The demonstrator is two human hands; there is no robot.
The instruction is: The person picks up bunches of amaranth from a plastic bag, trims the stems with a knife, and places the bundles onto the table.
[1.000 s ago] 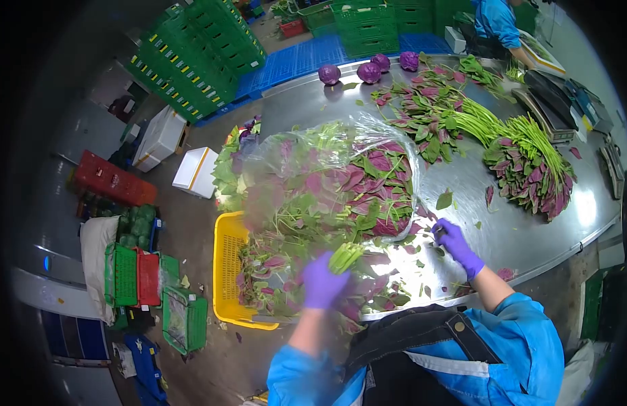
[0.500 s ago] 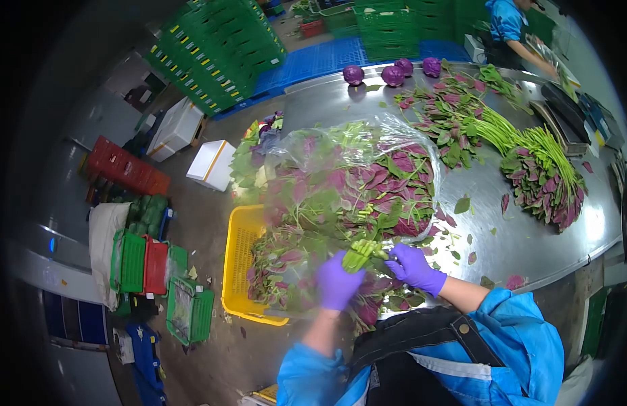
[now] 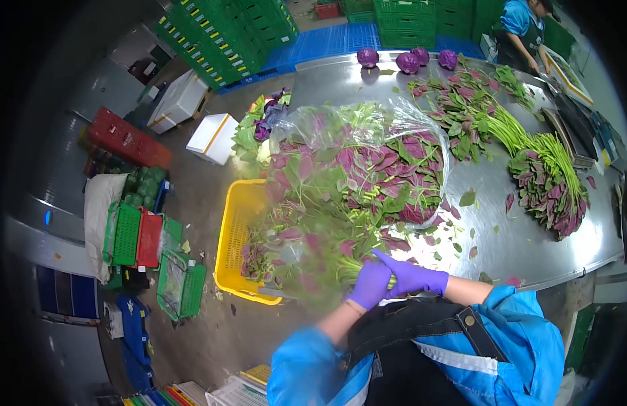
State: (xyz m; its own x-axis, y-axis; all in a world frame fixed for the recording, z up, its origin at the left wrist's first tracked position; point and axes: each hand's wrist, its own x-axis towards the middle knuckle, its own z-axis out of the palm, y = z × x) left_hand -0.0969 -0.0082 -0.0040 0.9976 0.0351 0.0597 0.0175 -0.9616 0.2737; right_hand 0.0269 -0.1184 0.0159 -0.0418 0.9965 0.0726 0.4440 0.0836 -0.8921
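My left hand (image 3: 370, 285), in a purple glove, is wrapped around the stems of an amaranth bunch (image 3: 347, 268). The bunch's leafy end points left and is blurred. My right hand (image 3: 416, 277), gloved alike, presses against the left hand and closes round the stem ends, one finger stretched out. Just beyond the hands, a clear plastic bag (image 3: 340, 126) lies opened over a large heap of red-and-green amaranth (image 3: 388, 172). More loose leaves lie about the hands.
A yellow crate (image 3: 233, 233) stands left of the metal table (image 3: 523, 252). Trimmed amaranth bunches (image 3: 549, 196) lie on the right, with purple cabbages (image 3: 407, 63) at the far edge. Another person (image 3: 523, 34) works at the far right. Green crates (image 3: 222, 40) are stacked behind.
The bunch has turned, so its cut stem ends no longer face up and its leaves now point left. Both hands have come together, lower and nearer my body. The view has shifted slightly.
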